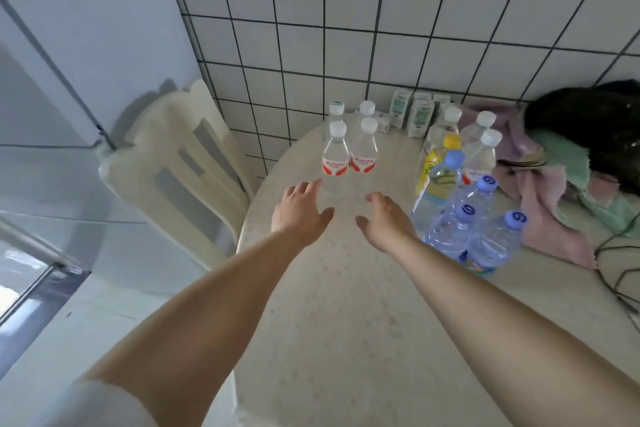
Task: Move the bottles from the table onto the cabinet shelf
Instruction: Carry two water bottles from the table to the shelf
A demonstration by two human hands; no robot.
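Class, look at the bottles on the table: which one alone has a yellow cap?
The yellow-labelled drink bottle in the right-hand group. Its cap is yellow; every other bottle's cap is white or blue.

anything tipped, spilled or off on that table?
No spill or tipped bottle shows. The clear red-labelled water bottles and blue-capped bottles stand upright. The one untidy spot is the crumpled pink and green cloths heaped at the round white table's right side, beside the bottles.
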